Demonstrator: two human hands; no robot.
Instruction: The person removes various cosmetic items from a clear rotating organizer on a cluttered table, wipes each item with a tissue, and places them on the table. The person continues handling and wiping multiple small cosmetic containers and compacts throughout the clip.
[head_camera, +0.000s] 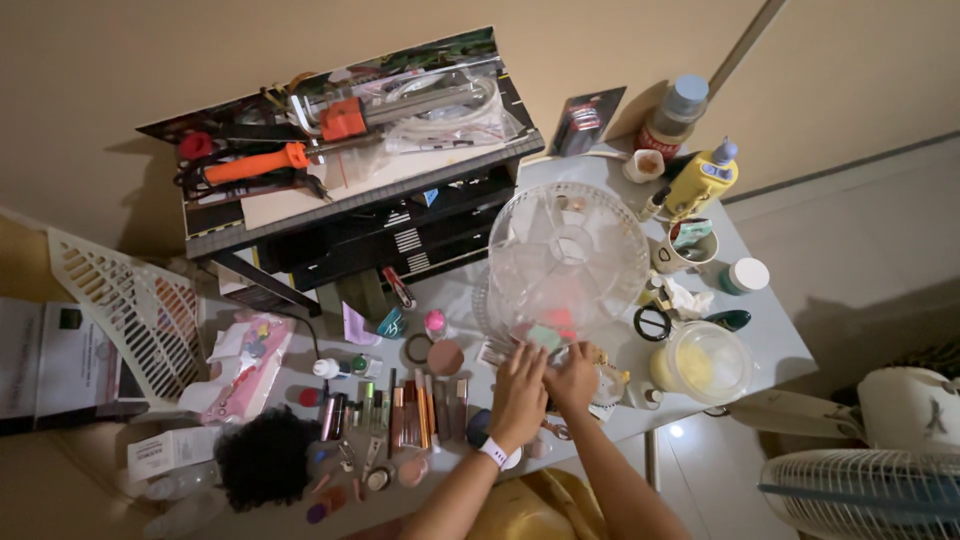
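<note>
- White slatted rack (125, 305) lies at 9 o'clock of the frame, tilted against the worktop's (770, 340) left end.
- Black curly wig (265, 458) sits at 7 o'clock, with a pink packet (245, 365) just above it.
- Row of lipstick and gloss tubes (400, 405) lies side by side, at 9 o'clock of the left hand, near it but apart.
- Left hand (519, 392): forearm comes up from 6 o'clock, white band at the wrist, back of hand up, fingers stretched forward to the near rim of the clear round organiser (568, 255). Fingertips appear to touch the rim; whether they grip it I cannot tell.
- Right hand (574, 380): forearm rises from 5 o'clock, hand pressed against the left hand, fingers curled at the same near rim. Grasp hidden; cannot tell if it holds anything.
- Clear round organiser stands at mid-worktop, 12 o'clock of both hands, divided into wedge compartments, small coloured items showing through its near side.
- Black tiered shelf (350, 200) with an orange-handled tool (255, 163) on top stands at 10 o'clock of the organiser.
- Clear lidded tub (705, 362) with yellow contents sits at 3 o'clock of the right hand.
- Yellow bottle (700, 180) stands at 1 o'clock of the organiser.
</note>
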